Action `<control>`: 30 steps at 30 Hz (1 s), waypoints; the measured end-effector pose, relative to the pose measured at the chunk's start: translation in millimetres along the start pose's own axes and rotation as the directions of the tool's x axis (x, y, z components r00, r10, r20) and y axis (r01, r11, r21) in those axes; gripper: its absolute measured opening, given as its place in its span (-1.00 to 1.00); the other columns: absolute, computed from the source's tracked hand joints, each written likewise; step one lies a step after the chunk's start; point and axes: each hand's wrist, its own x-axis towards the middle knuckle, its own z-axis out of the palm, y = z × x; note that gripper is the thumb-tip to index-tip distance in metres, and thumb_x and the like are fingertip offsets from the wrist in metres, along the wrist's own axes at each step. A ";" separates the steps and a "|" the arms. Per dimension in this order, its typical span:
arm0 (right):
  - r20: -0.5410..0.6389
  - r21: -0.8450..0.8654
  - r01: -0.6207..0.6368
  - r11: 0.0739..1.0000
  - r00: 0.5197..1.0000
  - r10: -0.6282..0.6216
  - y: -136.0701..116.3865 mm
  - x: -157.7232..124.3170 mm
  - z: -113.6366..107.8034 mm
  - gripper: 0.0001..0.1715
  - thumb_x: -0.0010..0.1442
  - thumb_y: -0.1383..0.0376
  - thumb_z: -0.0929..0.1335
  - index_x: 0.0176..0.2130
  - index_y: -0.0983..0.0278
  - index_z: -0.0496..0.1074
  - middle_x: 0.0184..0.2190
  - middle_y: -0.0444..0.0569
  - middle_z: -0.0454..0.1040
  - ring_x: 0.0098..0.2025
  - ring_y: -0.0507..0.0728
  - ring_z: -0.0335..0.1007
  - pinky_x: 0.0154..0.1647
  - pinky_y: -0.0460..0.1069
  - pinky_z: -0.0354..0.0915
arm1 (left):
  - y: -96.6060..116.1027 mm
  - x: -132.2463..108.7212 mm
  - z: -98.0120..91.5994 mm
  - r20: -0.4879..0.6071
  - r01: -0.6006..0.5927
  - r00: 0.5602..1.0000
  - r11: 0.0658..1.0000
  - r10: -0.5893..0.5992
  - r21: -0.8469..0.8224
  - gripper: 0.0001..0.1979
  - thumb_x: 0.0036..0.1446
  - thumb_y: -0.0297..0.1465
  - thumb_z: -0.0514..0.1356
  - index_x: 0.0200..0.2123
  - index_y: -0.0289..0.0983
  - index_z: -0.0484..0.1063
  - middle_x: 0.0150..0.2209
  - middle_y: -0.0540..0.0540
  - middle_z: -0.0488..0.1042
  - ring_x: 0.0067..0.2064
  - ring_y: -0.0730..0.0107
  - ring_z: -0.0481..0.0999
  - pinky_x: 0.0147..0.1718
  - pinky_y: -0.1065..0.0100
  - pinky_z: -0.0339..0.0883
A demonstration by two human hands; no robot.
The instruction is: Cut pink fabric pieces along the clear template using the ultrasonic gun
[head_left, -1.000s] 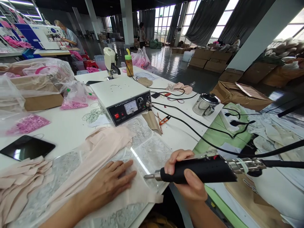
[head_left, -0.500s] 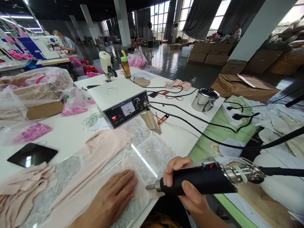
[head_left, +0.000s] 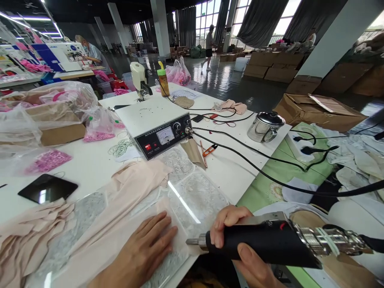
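Observation:
My left hand [head_left: 144, 245] lies flat, fingers stretched out, on a thin pale pink fabric piece [head_left: 103, 226]. The fabric rests on a glossy grey stone-patterned sheet [head_left: 204, 196] at the table's front edge. My right hand [head_left: 222, 225] is wrapped round a black ultrasonic handpiece [head_left: 267, 245], held roughly level. Its pointed metal tip [head_left: 193, 241] is over the fabric's right edge, just right of my left fingertips; whether it touches the cloth I cannot tell. A thick cable leaves the handpiece's metal rear end.
Beyond the sheet stands a black control box [head_left: 163, 136] with a meter. Cables [head_left: 240, 151] cross the table's right side towards a power strip [head_left: 300, 146]. Also around are a steel mug [head_left: 264, 130], orange snips [head_left: 209, 150], a tablet [head_left: 48, 188] and stacked pink fabric [head_left: 36, 240].
My right hand and the handpiece have shifted slightly right and down, with the rear end lower. The view has turned a little left. A person in the background has walked right.

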 end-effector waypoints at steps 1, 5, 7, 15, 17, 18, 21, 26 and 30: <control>-0.001 0.001 -0.007 1.000 1.000 0.007 -0.7 0.5 0.3 -0.76 0.26 0.06 0.38 -0.14 0.12 0.44 -0.33 -0.07 0.39 -0.46 0.07 0.41 -0.43 0.05 0.40 | 0.5 -0.7 0.7 -0.002 0.003 1.000 1.000 -0.003 -0.002 -0.66 0.50 -0.38 0.02 0.22 -0.22 0.43 0.18 -0.24 0.47 0.32 0.04 0.36 0.18 0.05 0.44; -0.071 0.031 0.044 0.999 0.997 -0.042 5.0 11.8 4.5 -0.78 0.23 0.10 0.41 -0.17 0.14 0.47 -0.33 -0.07 0.40 -0.46 0.06 0.41 -0.43 0.04 0.40 | 2.3 -1.1 4.1 -0.035 -0.005 0.999 1.000 0.005 -0.012 -0.69 0.48 -0.37 0.05 0.17 -0.24 0.46 0.15 -0.26 0.49 0.31 0.02 0.37 0.18 0.04 0.44; -0.092 0.055 0.106 0.993 0.991 -0.100 14.8 22.9 9.5 -0.81 0.21 0.14 0.41 -0.18 0.15 0.48 -0.32 -0.08 0.40 -0.47 0.05 0.40 -0.43 0.03 0.40 | 3.2 -0.5 5.1 -0.045 -0.004 0.999 1.000 0.003 -0.012 -0.69 0.48 -0.37 0.05 0.16 -0.26 0.46 0.15 -0.27 0.49 0.30 0.03 0.37 0.17 0.03 0.45; -0.022 -0.008 0.204 0.979 0.979 -0.205 59.5 55.3 25.9 -0.76 0.22 0.10 0.38 -0.16 0.17 0.42 -0.31 -0.10 0.44 -0.49 0.06 0.43 -0.41 0.06 0.40 | 3.8 0.7 3.8 -0.062 -0.035 0.997 0.999 0.035 0.011 -0.69 0.49 -0.37 0.05 0.16 -0.29 0.46 0.19 -0.25 0.46 0.33 0.02 0.34 0.16 0.05 0.46; -0.002 -0.033 0.210 0.977 0.978 -0.210 62.3 56.3 26.4 -0.76 0.23 0.10 0.38 -0.17 0.17 0.40 -0.29 -0.10 0.44 -0.51 0.05 0.43 -0.41 0.07 0.42 | 2.8 2.4 2.2 -0.064 -0.050 0.997 0.998 0.052 0.024 -0.70 0.48 -0.37 0.06 0.15 -0.30 0.46 0.18 -0.23 0.48 0.33 0.02 0.34 0.17 0.07 0.46; 0.005 -0.040 0.215 0.976 0.977 -0.215 62.6 56.3 26.3 -0.76 0.23 0.10 0.38 -0.17 0.17 0.39 -0.30 -0.10 0.44 -0.51 0.05 0.43 -0.41 0.07 0.42 | 2.3 3.4 1.1 -0.067 -0.056 0.996 0.998 0.057 0.027 -0.70 0.49 -0.37 0.05 0.15 -0.30 0.47 0.17 -0.22 0.49 0.33 0.02 0.34 0.17 0.08 0.46; 0.017 -0.047 0.235 0.971 0.972 -0.235 61.7 56.4 25.8 -0.78 0.25 0.11 0.37 -0.16 0.16 0.39 -0.31 -0.10 0.45 -0.49 0.06 0.44 -0.40 0.06 0.42 | 1.2 6.7 -3.4 -0.061 -0.067 0.996 0.997 0.069 0.035 -0.68 0.51 -0.36 0.01 0.13 -0.29 0.49 0.16 -0.20 0.51 0.31 0.00 0.36 0.14 0.07 0.49; 0.010 -0.041 0.238 0.970 0.971 -0.237 61.3 58.1 26.4 -0.78 0.25 0.11 0.38 -0.16 0.17 0.41 -0.34 -0.10 0.47 -0.48 0.07 0.43 -0.40 0.07 0.40 | 1.1 8.0 -10.5 -0.004 -0.077 0.997 0.996 0.077 0.045 -0.71 0.47 -0.32 0.09 0.12 -0.22 0.50 0.17 -0.17 0.50 0.29 0.03 0.40 0.15 0.09 0.48; -0.002 -0.022 0.227 0.974 0.974 -0.227 62.7 58.6 27.7 -0.79 0.24 0.12 0.39 -0.17 0.17 0.42 -0.37 -0.11 0.47 -0.47 0.07 0.42 -0.40 0.05 0.39 | 1.3 2.8 -6.5 0.006 -0.061 0.998 0.998 0.061 0.030 -0.70 0.46 -0.31 0.12 0.16 -0.18 0.48 0.21 -0.15 0.47 0.33 0.04 0.34 0.20 0.09 0.43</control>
